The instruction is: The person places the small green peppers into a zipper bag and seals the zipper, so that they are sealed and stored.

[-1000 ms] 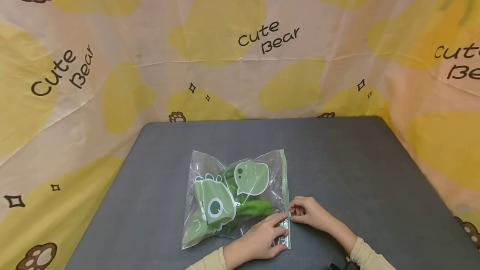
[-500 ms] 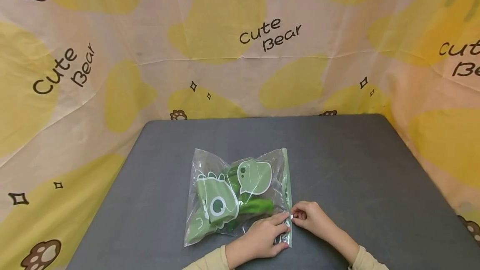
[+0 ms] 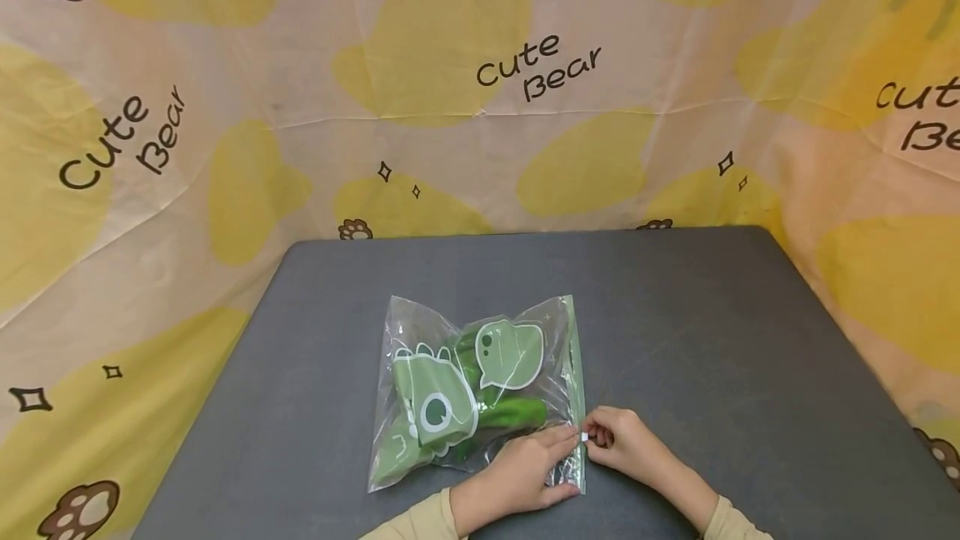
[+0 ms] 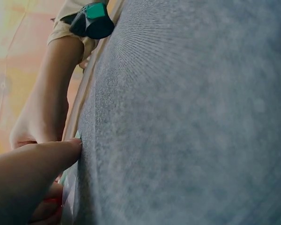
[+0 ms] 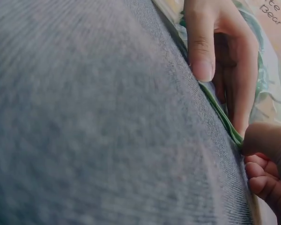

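A clear plastic zip bag (image 3: 510, 357) printed with green cartoon dinosaur shapes lies on the table. Inside it are bright green things (image 3: 513, 412) whose kind is hard to make out through the print. Along the bag's right side runs a green zip edge (image 3: 576, 357). My left hand (image 3: 525, 469) rests on the bag's near right corner, fingers extended to that edge, the thumb (image 5: 203, 65) pressing beside the green strip in the right wrist view. My right hand (image 3: 630, 444) pinches the small white zip slider (image 3: 585, 437), its other fingers curled.
The grey table (image 3: 690, 315) extends behind and to both sides of the bag. A patterned cloth (image 3: 435, 48) hangs behind and at both sides of it. A dark device with a green patch (image 4: 96, 18) is at the right wrist.
My right hand has slid slightly toward me along the green edge with the slider. My left fingers lie closer together. The bag appears slightly shifted in view.
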A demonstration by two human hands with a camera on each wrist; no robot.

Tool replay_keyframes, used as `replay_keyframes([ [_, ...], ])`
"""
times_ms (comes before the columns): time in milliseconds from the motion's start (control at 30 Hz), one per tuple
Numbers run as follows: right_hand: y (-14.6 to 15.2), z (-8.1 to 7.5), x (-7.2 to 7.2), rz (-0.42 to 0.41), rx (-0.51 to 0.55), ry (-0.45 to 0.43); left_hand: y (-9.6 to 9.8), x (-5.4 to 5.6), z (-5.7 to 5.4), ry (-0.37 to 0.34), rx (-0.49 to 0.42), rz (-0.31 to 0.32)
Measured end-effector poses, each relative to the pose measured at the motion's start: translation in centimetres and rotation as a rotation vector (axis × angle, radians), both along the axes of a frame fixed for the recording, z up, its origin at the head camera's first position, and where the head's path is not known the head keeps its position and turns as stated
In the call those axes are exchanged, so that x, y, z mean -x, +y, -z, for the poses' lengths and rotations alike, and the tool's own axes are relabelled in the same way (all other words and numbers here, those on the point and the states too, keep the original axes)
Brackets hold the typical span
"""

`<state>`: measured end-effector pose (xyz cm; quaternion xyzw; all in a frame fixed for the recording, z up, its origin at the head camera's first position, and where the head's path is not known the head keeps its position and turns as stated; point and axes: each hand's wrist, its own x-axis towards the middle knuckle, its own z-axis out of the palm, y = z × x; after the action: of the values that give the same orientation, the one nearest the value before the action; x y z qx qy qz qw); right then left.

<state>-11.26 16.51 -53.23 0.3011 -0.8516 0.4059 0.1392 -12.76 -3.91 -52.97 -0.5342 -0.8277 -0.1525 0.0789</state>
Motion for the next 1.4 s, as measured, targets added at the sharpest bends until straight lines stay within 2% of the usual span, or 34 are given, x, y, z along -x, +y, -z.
replay_keyframes([
  [100, 0.2, 0.1, 0.1, -0.023, 0.005, 0.001, 0.2, 0.0, 0.0, 0.030, 0.009, -0.003],
  [267, 0.4, 0.2, 0.0, -0.064, 0.016, -0.011, 0.4, 0.0, 0.0, 0.032, 0.000, -0.016],
  [567, 0.0, -0.3, -1.0, -0.069, 0.024, -0.092, -0.3, -0.1, 0.0, -0.026, -0.028, 0.042],
  [667, -0.2, -0.3, -1.3, -0.049, 0.019, -0.105, -0.2, -0.2, 0.0, 0.004, -0.005, 0.053],
  [833, -0.2, -0.3, -1.5, -0.016, 0.019, -0.115, 0.1, -0.2, -0.1, 0.105, 0.041, 0.075],
  [1000, -0.2, -0.4, -1.6, -0.021, 0.031, -0.146, 0.2, 0.0, -0.6, 0.167, 0.075, 0.099],
  [1167, -0.1, -0.5, -1.6, -0.021, 0.046, -0.149, 0.1, 0.3, -0.6, 0.179, 0.105, 0.115],
  [1400, 0.3, -0.2, -0.7, 0.040, 0.035, -0.066, -0.3, 0.4, -0.6, 0.185, 0.081, 0.164],
])
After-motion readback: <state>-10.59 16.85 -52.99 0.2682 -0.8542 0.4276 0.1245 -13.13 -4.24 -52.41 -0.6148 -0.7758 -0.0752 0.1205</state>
